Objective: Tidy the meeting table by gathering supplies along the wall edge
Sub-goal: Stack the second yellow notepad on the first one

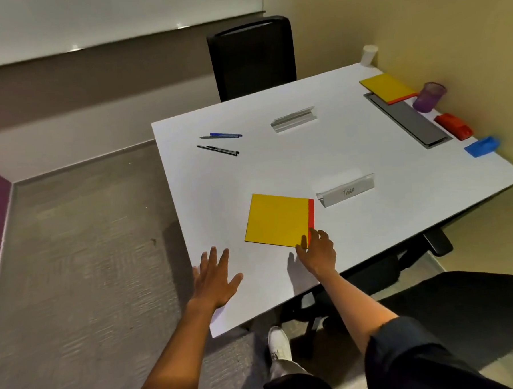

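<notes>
A yellow pad with a red edge [276, 220] lies flat near the front of the white table [277, 169]. My right hand [317, 250] touches its near right corner, thumb on the yellow cover, fingers spread. My left hand [215, 278] rests open and flat at the table's left front edge, holding nothing. Several pens [220, 142] lie at the far left. Two name tents stand on the table, one at the middle back [293, 119], one marked "Tiger" [345, 190]. Along the wall sit a second yellow pad [388, 87], a purple cup [429, 96], a red stapler [453, 125] and a blue item [482, 146].
A grey cable hatch [409, 121] runs beside the wall-side items. A white paper cup [369, 54] stands at the far corner. One black chair [252, 57] is at the far end, another [451, 300] at the near right. Grey carpet lies to the left.
</notes>
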`<move>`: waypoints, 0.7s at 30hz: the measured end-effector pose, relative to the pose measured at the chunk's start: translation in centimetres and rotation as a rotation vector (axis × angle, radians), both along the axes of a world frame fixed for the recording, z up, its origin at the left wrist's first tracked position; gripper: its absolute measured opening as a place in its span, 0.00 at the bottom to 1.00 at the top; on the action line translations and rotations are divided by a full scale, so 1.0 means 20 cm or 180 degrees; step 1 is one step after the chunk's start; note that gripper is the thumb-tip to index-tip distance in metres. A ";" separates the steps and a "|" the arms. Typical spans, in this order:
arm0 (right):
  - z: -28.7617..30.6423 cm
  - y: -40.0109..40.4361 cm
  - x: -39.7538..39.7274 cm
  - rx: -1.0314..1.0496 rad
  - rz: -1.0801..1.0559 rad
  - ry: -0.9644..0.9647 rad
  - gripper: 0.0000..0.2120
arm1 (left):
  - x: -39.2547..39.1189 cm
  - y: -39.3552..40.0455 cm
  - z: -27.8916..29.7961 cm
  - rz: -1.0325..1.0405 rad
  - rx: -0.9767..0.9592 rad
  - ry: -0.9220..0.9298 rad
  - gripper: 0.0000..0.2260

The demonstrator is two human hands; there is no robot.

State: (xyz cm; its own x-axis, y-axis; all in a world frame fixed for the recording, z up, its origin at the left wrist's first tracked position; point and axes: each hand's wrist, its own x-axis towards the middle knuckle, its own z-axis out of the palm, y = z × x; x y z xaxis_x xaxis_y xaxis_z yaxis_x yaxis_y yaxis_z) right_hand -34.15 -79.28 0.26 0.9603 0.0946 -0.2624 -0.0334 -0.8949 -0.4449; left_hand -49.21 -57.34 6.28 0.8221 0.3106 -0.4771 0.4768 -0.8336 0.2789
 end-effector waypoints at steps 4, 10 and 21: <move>-0.05 -0.01 0.12 0.0095 0.0000 0.0191 0.27 | 0.24 0.01 -0.06 -0.0094 -0.0184 0.0097 0.33; -0.12 0.02 0.26 0.0023 0.0073 0.0098 0.25 | 0.52 -0.03 -0.18 -0.0273 -0.0318 0.0322 0.33; -0.18 0.14 0.36 0.0057 -0.0024 -0.0397 0.25 | 0.75 -0.04 -0.28 -0.0191 -0.0692 0.0657 0.32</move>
State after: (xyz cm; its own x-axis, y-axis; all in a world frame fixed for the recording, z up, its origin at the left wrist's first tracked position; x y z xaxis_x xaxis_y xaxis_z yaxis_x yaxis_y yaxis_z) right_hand -26.85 -76.44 -3.27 0.9861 0.0907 -0.1393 0.0163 -0.8868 -0.4619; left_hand -34.17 -58.23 0.60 0.7146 0.1367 -0.6860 0.4937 -0.7933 0.3562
